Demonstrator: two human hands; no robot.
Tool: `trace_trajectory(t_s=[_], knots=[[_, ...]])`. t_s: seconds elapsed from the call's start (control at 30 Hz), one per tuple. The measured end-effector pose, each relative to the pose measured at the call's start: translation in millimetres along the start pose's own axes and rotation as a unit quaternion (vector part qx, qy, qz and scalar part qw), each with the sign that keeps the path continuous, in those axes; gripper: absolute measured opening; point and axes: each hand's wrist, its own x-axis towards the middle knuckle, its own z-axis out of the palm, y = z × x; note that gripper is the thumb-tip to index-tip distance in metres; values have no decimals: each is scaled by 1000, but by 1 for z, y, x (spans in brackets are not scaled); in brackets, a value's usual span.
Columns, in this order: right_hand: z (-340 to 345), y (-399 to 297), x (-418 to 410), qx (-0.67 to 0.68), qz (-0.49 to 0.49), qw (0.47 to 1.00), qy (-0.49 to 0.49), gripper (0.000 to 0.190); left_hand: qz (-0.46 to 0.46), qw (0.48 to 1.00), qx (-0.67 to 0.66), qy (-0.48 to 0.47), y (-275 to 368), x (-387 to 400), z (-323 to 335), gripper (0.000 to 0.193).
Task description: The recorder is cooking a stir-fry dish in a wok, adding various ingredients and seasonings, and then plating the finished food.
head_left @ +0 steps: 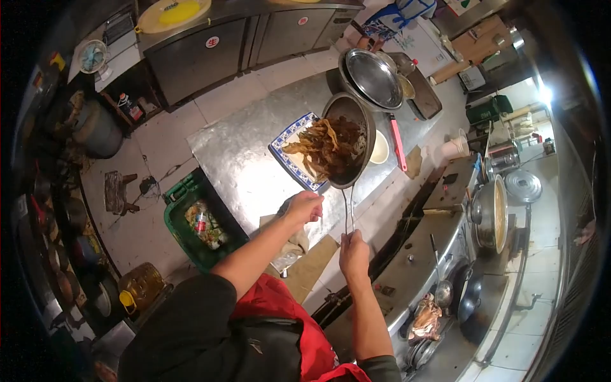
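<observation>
My right hand (354, 255) grips the long double-wire handle of a dark metal strainer-like bowl (365, 143). The bowl is tilted, its left rim over a square white plate with a blue patterned border (281, 149). Brown, crisp-looking strips of food (329, 143) lie partly in the bowl and partly over the plate. My left hand (305, 208) hovers just below the plate's near corner, fingers curled. Whether it pinches anything is hidden. A small cream bowl (380, 148) sits right of the tilted bowl, partly covered by it.
The steel table (229, 143) also bears stacked steel basins (374, 79) and a pink-handled tool (397, 143). A green bin with scraps (179, 222) stands at its left end. To the right runs a stove counter with a large pot (494, 215). A small stool (117, 193) stands left.
</observation>
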Motion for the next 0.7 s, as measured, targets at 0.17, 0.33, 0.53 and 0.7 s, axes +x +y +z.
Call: trace_trajectory(t_s=[0.17, 0.33, 0.53, 0.7], knots=[[-1, 3, 0, -3, -13, 1000, 11, 20, -20, 1000, -2, -8, -3, -4, 1, 34], [-3, 0, 2, -33, -1, 999, 16, 20, -22, 1000, -8, -2, -4, -10, 11, 36], [-10, 0, 3, -47, 10, 999, 8, 19, -29, 999, -6, -18, -2, -15, 17, 35], [-13, 0, 1, -27, 20, 999, 28, 20, -14, 1000, -19, 7, -4, -12, 1, 32]])
